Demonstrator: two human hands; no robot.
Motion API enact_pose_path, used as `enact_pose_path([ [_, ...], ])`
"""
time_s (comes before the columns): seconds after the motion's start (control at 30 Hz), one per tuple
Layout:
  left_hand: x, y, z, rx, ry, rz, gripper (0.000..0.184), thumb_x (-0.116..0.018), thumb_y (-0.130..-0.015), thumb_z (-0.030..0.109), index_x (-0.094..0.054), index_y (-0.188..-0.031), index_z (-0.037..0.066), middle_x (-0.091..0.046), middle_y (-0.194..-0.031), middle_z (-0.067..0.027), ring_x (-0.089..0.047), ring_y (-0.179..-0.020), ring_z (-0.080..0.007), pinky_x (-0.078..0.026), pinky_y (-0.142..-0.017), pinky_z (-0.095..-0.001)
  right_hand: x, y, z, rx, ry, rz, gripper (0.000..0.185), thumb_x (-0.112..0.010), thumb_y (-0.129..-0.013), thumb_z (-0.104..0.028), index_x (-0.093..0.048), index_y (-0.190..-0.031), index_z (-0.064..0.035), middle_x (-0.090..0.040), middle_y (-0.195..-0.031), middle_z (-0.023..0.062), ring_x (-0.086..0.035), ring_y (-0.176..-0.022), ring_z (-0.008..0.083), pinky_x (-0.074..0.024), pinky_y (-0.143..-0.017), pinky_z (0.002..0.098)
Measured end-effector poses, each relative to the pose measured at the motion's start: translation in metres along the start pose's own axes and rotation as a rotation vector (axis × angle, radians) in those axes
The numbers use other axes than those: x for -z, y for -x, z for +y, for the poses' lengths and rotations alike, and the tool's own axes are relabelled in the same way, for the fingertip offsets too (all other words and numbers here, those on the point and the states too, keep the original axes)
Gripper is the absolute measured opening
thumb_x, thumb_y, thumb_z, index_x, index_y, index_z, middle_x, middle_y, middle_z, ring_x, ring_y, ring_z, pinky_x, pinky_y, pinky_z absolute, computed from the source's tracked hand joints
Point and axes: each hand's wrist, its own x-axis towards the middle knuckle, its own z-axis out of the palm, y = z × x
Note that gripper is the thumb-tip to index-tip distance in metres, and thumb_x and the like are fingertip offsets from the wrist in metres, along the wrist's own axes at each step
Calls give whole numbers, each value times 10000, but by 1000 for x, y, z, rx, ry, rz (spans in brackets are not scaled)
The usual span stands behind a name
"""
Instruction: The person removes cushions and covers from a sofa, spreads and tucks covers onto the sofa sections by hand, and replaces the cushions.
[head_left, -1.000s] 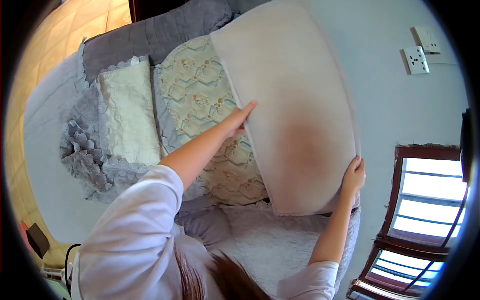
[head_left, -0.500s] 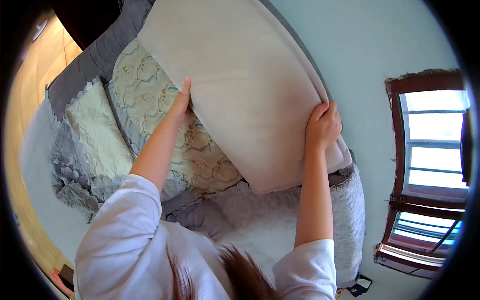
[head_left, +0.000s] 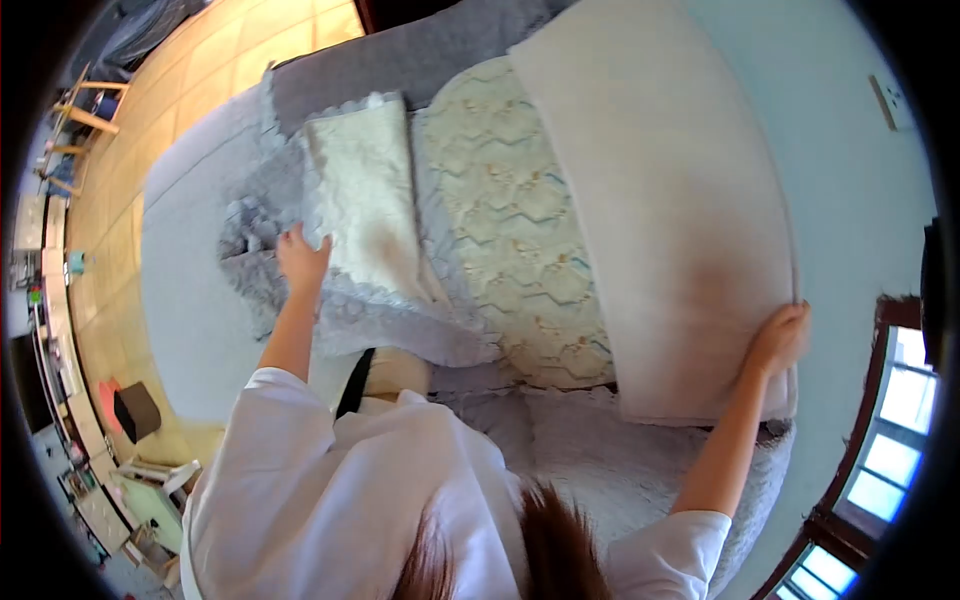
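A large beige sofa cushion (head_left: 650,220) lies along the wall side of the sofa. My right hand (head_left: 778,340) is at its wall-side edge near the front corner, with the fingers bent around the edge. My left hand (head_left: 303,258) has its fingers apart and holds nothing. It is beside a folded pale cream cover (head_left: 360,190) with a scalloped edge and a crumpled grey plush cover (head_left: 255,240); whether it touches them I cannot tell. Between the cream cover and the beige cushion shows a patterned cream-green fabric (head_left: 515,220) with zigzag lines.
A grey padded armrest (head_left: 400,65) runs along the far end. Grey plush fabric (head_left: 570,460) covers the near part of the sofa. At the right are the wall (head_left: 840,200) and a brown-framed window (head_left: 890,430). The tiled floor (head_left: 170,160) and a dark bin-like box (head_left: 137,410) are at the left.
My left hand has let go of the beige cushion and moved left to the grey and cream covers. The cushion lies flatter against the wall side. The view has turned left.
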Motion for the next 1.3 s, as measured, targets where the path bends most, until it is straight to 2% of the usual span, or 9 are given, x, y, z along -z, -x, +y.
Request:
enact_pose_path([
  [0.17,18,1,-148,314,-261,-114,870,-708,-602,494,-350,-1293,104,-373,-1280,-205,-351,-1178,-388,-350,-918,-504,21,4,-14,105,-29,51,302,-412,-885,-216,-547,-1079,-28,-593,-961,162,-564,-843,326,-433,-717,426],
  [0.27,6,10,-196,1064,546,-683,940,-695,-608,545,-290,-1324,89,-338,-1317,-191,-364,-1183,-368,-407,-840,-540,62,12,-56,223,31,137,311,-440,-871,-161,-529,-1140,-32,-525,-1130,196,-521,-988,365,-428,-814,426],
  [0.43,-30,16,-202,1117,513,-648,725,-616,-683,546,-456,-1176,39,-505,-1105,-171,-520,-921,-344,-460,-653,-511,44,109,-58,491,-284,-222,411,-525,-792,-89,-493,-1200,-55,-328,-1326,231,-327,-1215,410,-339,-967,422],
  [0.57,-117,-10,-255,1207,735,-416,424,-572,-719,412,-581,-912,35,-556,-777,-123,-526,-636,-257,-438,-541,-418,120,187,-138,247,-569,-761,450,-555,-743,-24,-490,-1188,-35,-345,-1319,228,-323,-1228,382,-296,-997,423],
  [0.67,-73,-37,-219,841,697,-384,240,-557,-689,287,-589,-783,69,-507,-664,-85,-497,-577,-209,-404,-502,-358,131,239,-145,234,-742,-910,419,-565,-740,15,-508,-1153,-23,-498,-1162,198,-486,-1074,326,-395,-898,366],
  [0.77,-48,-39,-182,681,904,-736,176,-560,-667,252,-607,-728,93,-530,-648,-66,-520,-601,-187,-387,-499,-334,153,259,-169,77,-964,-1150,444,-581,-746,4,-485,-1178,-26,-563,-1055,179,-559,-973,306,-439,-832,348],
  [0.9,58,27,-53,497,1546,-1222,191,-495,-747,101,-611,-856,-6,-627,-891,-96,-588,-861,-202,-440,-814,-331,168,270,-203,-144,-1231,-1382,522,-635,-730,-55,-451,-1218,-41,-527,-1116,190,-517,-1050,294,-414,-874,363],
  [1.13,141,163,56,323,1759,-1921,460,-489,-759,90,-451,-1199,-38,-492,-1221,-131,-458,-1137,-253,-326,-980,-399,211,242,-226,128,-1406,-1137,739,-726,-603,-225,-406,-1257,-99,-400,-1237,211,-396,-1147,343,-319,-963,401],
  [1.3,178,168,64,321,1593,-1966,508,-510,-765,164,-419,-1227,-25,-462,-1252,-140,-424,-1170,-277,-285,-1015,-424,254,233,-196,136,-1124,-892,683,-735,-542,-269,-467,-1155,-132,-466,-1075,193,-458,-1005,381,-371,-883,428],
])
